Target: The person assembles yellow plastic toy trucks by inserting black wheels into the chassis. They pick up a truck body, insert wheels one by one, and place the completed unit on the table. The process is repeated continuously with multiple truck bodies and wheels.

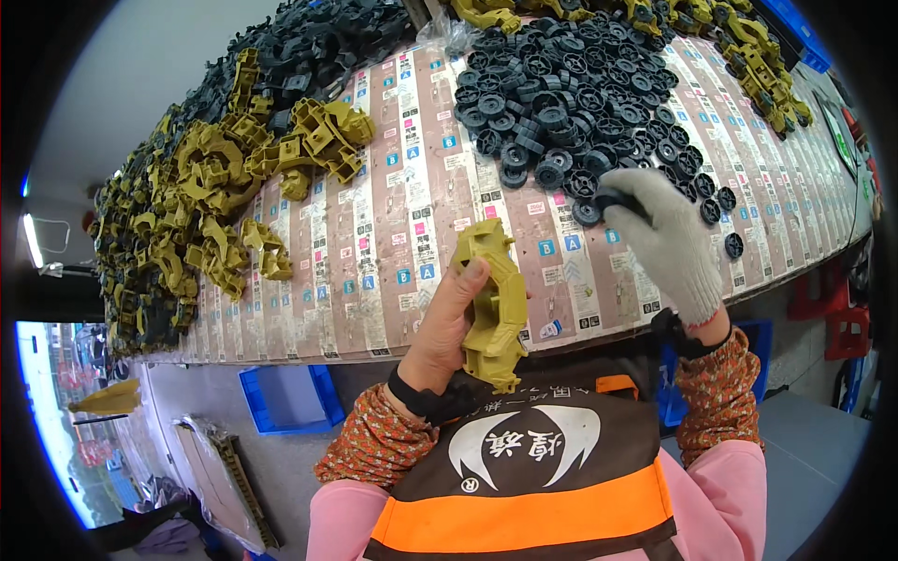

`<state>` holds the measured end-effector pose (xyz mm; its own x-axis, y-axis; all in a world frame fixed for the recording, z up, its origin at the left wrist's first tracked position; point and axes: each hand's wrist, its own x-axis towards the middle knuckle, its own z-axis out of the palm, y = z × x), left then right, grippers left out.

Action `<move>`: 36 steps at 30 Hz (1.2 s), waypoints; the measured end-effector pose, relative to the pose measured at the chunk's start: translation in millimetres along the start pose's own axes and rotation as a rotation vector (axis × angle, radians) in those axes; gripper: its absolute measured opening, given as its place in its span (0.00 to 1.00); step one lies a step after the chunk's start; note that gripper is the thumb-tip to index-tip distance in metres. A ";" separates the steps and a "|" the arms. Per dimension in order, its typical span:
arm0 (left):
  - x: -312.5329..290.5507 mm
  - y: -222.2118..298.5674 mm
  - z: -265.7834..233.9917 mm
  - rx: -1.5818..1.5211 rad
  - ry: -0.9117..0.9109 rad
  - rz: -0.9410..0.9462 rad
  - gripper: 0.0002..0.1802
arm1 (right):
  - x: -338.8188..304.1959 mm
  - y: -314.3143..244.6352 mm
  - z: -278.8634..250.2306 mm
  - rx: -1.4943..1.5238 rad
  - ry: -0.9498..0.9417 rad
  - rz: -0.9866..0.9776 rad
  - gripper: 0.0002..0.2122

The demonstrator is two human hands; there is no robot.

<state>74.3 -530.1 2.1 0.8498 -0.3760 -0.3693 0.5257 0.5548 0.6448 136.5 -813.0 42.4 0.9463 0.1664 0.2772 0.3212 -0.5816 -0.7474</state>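
Observation:
My bare left hand (447, 318) is closed around a yellow-olive plastic toy vehicle chassis (496, 313), held upright above the table's near edge. On my right hand (666, 238) is a light grey knitted glove. Its thumb and fingers pinch a small black toy wheel (615, 200) at the near edge of the wheel pile. The pile of black toy wheels (580, 103) spreads over the table's far middle, with a few loose ones toward the right. No wheel shows on the visible side of the chassis.
A large heap of yellow-olive chassis parts (215, 159) covers the left of the table (393, 243), with dark grey plastic parts (309, 47) behind it. More yellow assemblies (762, 75) lie far right. Blue crates (292, 399) stand below the near edge. Red stools (847, 332) are at right.

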 end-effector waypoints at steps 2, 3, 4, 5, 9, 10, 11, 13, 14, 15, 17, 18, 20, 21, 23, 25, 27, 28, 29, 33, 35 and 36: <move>1.7 -4.7 4.8 0.098 0.013 0.029 0.33 | -10.1 -20.3 15.3 0.301 -0.113 0.274 0.12; 2.0 -7.2 7.9 0.147 0.016 0.043 0.33 | -15.1 -30.0 21.2 0.452 -0.164 0.410 0.11; 3.1 -12.8 6.9 0.166 0.039 0.055 0.34 | -21.7 -31.2 31.5 0.461 -0.135 0.364 0.11; 4.4 -19.0 8.4 0.218 0.056 0.101 0.34 | -29.3 -27.4 46.3 0.468 -0.106 0.317 0.11; 4.2 -31.9 10.9 0.366 0.087 0.214 0.36 | -45.3 -34.7 66.7 0.443 -0.056 0.291 0.12; 4.4 -33.8 10.2 0.391 0.085 0.236 0.36 | -48.6 -32.9 70.1 0.420 -0.035 0.230 0.13; 4.2 -34.8 9.4 0.415 0.083 0.257 0.36 | -51.5 -33.5 71.4 0.439 -0.044 0.264 0.13; 2.2 -35.2 11.2 0.470 0.080 0.271 0.36 | -56.5 -34.6 72.0 0.472 -0.062 0.331 0.13; 1.2 -35.5 12.0 0.497 0.078 0.278 0.36 | -57.5 -35.3 71.6 0.447 -0.049 0.293 0.14; 1.0 -36.1 12.4 0.541 0.079 0.288 0.37 | -58.1 -36.6 70.4 0.420 -0.035 0.255 0.14; 1.0 -37.2 13.3 0.630 0.081 0.308 0.38 | -59.4 -39.5 66.3 0.357 -0.029 0.193 0.15; 0.7 -37.0 14.1 0.722 0.069 0.339 0.39 | -60.6 -40.9 63.3 0.320 -0.037 0.170 0.15; -0.5 -35.1 16.0 0.905 0.045 0.400 0.40 | -64.9 -39.6 63.0 0.275 -0.040 0.139 0.15; -0.3 -32.9 15.4 0.928 0.025 0.380 0.41 | -68.6 -36.6 66.3 0.268 -0.035 0.131 0.16; 1.4 -28.5 13.8 0.974 -0.017 0.340 0.42 | -72.2 -34.0 67.0 0.257 -0.026 0.116 0.16; 2.9 -33.4 10.2 0.929 -0.053 0.327 0.42 | -72.6 -32.8 64.7 0.249 -0.024 0.094 0.16; 3.7 -35.3 10.8 0.944 -0.077 0.327 0.42 | -75.6 -33.9 65.6 0.343 -0.030 0.210 0.16; 3.2 -34.3 13.0 0.982 -0.081 0.334 0.43 | -76.7 -34.5 65.7 0.389 -0.030 0.269 0.16; 3.2 -33.6 14.2 1.020 -0.086 0.341 0.43 | -76.9 -35.4 64.4 0.401 -0.017 0.260 0.15; 10.0 -33.6 11.0 0.796 -0.115 0.245 0.40 | -66.1 -34.5 40.5 0.315 -0.127 0.246 0.13; 13.9 -38.5 11.4 0.625 -0.107 0.200 0.38 | -48.5 -16.6 24.7 0.190 -0.144 0.144 0.11; 13.7 -38.2 16.3 0.568 -0.069 0.185 0.34 | -39.5 -7.4 20.1 -0.013 -0.008 0.103 0.10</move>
<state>65.3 -568.5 -16.7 0.9109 -0.3690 -0.1850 0.2510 0.1395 0.9579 97.5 -799.2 24.8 0.9745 0.1118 0.1947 0.2221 -0.6065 -0.7634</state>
